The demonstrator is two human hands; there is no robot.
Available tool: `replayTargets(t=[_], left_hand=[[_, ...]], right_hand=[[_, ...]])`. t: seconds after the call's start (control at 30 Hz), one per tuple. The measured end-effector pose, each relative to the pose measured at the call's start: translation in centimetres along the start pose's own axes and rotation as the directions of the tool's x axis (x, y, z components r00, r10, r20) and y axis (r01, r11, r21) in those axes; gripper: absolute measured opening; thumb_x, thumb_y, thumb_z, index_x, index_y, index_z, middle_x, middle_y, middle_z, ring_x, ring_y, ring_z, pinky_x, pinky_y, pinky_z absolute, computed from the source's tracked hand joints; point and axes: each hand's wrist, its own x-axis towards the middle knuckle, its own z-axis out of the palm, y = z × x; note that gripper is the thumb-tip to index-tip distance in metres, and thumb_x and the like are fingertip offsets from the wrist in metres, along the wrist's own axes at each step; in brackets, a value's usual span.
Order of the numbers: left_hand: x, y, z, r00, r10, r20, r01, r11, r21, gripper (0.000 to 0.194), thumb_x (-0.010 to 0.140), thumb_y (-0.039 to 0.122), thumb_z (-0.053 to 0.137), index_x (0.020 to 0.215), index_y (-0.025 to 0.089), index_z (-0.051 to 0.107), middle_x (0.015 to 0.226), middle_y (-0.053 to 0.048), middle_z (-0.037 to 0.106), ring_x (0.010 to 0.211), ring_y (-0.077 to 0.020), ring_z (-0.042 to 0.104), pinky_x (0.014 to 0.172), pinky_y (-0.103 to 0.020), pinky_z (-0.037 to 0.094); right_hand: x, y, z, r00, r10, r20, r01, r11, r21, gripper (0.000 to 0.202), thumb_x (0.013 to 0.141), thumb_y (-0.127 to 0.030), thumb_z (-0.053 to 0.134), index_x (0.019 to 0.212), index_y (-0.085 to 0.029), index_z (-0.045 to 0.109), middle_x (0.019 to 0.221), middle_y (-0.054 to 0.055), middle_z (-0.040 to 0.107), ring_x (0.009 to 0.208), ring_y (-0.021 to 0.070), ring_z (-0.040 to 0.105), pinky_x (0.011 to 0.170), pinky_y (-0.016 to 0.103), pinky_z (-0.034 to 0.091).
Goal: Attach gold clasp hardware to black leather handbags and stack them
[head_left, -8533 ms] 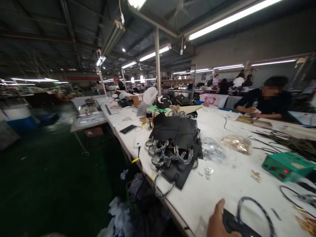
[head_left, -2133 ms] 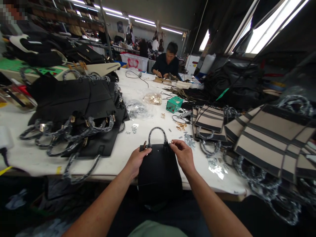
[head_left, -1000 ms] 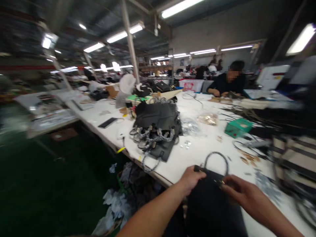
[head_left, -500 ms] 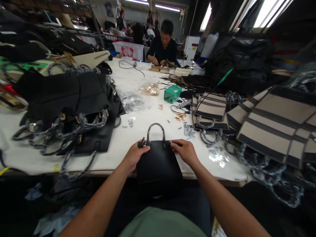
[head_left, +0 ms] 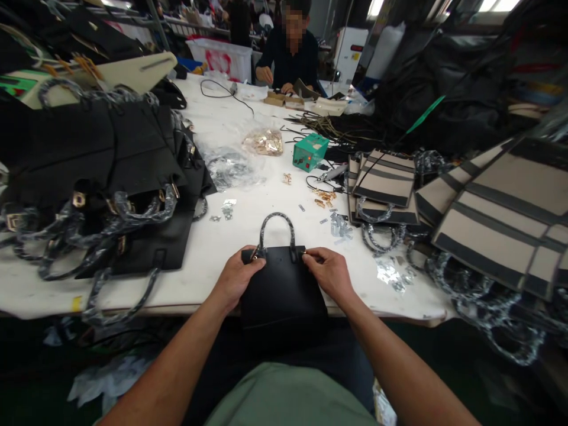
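Note:
A small black handbag [head_left: 280, 290] leans at the table's front edge, its wrapped handle [head_left: 277, 216] arching upward. My left hand [head_left: 237, 273] is closed on the bag's upper left corner, thumb in front, beside a small gold metal fitting [head_left: 254, 255]. At the upper right corner, my right hand [head_left: 329, 269] pinches a tiny shiny metal piece [head_left: 304, 253] against the bag's edge. Its exact kind is too small to tell. The fingertips of my left hand are hidden behind the bag.
Black handbags [head_left: 133, 142] are piled on the left, beige-and-black striped bags [head_left: 497, 207] on the right. Gold fittings [head_left: 326, 198], metal plates [head_left: 339, 226], a green box [head_left: 310, 152] and a bag of gold parts [head_left: 264, 142] lie between. A co-worker [head_left: 290, 53] sits across the white table [head_left: 266, 198].
The view has tilted down and shifted a little. Both hands stay at the bag's top corners, and my right fingers sit closer against its edge. The co-worker's one hand has lifted.

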Motion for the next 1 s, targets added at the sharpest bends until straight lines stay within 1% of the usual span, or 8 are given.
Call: replayTargets(t=[0.13,0.23,0.4,0.53,0.63,0.77,0.87,1.0], left_hand=[[0.0,0.0,-0.1,1.000,-0.004,0.012,0.004,1.000,-0.020,0.022,0.071,0.028,0.075,0.088,0.020,0.062,0.072,0.006,0.060,0.066,-0.0124,0.054,0.063,-0.023,0.042],[0.0,0.1,-0.1,0.999,-0.025,0.034,0.026,0.998,-0.048,0.025,0.070,0.028,0.076,0.089,0.020,0.062,0.071,0.006,0.060,0.064,-0.0118,0.054,0.062,-0.022,0.043],[-0.4,0.7,-0.1,0.975,-0.134,0.180,0.175,0.956,-0.237,0.031,0.070,0.025,0.078,0.095,0.020,0.063,0.081,0.001,0.066,0.072,-0.0156,0.062,0.070,-0.028,0.049],[-0.7,0.9,-0.1,0.946,-0.171,0.274,0.258,0.910,-0.325,0.032,0.072,0.024,0.076,0.101,0.018,0.064,0.086,-0.004,0.069,0.076,-0.0196,0.065,0.077,-0.034,0.051],[-0.8,0.5,-0.1,0.961,-0.176,0.215,0.237,0.922,-0.306,0.036,0.068,0.022,0.078,0.100,0.018,0.063,0.083,-0.002,0.069,0.073,-0.0188,0.065,0.074,-0.033,0.051],[-0.7,-0.3,0.4,0.993,-0.101,0.067,0.113,0.968,-0.223,0.034,0.065,0.019,0.078,0.095,0.020,0.061,0.077,0.003,0.067,0.069,-0.0148,0.061,0.069,-0.027,0.049],[-0.9,-0.4,0.6,0.999,-0.031,0.031,0.036,0.987,-0.155,0.032,0.065,0.021,0.078,0.092,0.021,0.060,0.076,0.004,0.065,0.068,-0.0132,0.060,0.069,-0.025,0.048],[-2.0,0.0,-0.2,1.000,-0.018,0.025,0.021,0.995,-0.097,0.035,0.062,0.029,0.081,0.090,0.022,0.060,0.071,0.004,0.063,0.062,-0.0131,0.057,0.062,-0.024,0.047]], right_hand=[[0.1,-0.3,0.3,0.996,-0.092,0.007,0.091,0.983,-0.160,0.016,0.084,-0.034,0.064,0.088,-0.023,0.075,0.077,0.001,0.071,0.069,0.0167,0.065,0.069,0.028,0.048],[0.0,-0.6,0.7,0.995,-0.095,0.015,0.096,0.958,-0.271,0.013,0.084,-0.033,0.063,0.088,-0.026,0.074,0.075,-0.001,0.071,0.069,0.0162,0.064,0.069,0.027,0.045],[-0.2,-0.9,0.7,0.998,-0.029,0.047,0.038,0.977,-0.208,0.021,0.086,-0.035,0.061,0.103,-0.028,0.069,0.070,-0.004,0.067,0.064,0.0139,0.061,0.065,0.025,0.043],[0.5,-1.1,0.0,0.992,-0.027,0.124,0.056,0.969,-0.239,0.017,0.085,-0.034,0.060,0.097,-0.028,0.070,0.067,-0.005,0.064,0.062,0.0125,0.059,0.062,0.023,0.040],[1.5,-1.6,-0.6,0.978,-0.010,0.208,0.074,0.950,-0.303,0.015,0.083,-0.034,0.061,0.093,-0.028,0.070,0.063,-0.006,0.062,0.059,0.0119,0.056,0.058,0.023,0.036],[1.9,-2.1,-1.0,0.968,0.003,0.251,0.081,0.942,-0.324,0.013,0.082,-0.033,0.059,0.089,-0.028,0.070,0.061,-0.006,0.060,0.057,0.0118,0.054,0.055,0.023,0.034],[1.6,-2.1,-1.0,0.967,-0.014,0.254,0.095,0.946,-0.311,0.012,0.081,-0.031,0.059,0.085,-0.028,0.070,0.060,-0.006,0.059,0.057,0.0122,0.055,0.055,0.023,0.035],[1.8,-2.1,-0.9,0.966,-0.049,0.253,0.121,0.953,-0.278,0.013,0.081,-0.030,0.059,0.084,-0.028,0.072,0.058,-0.006,0.058,0.055,0.0124,0.053,0.055,0.023,0.036]])
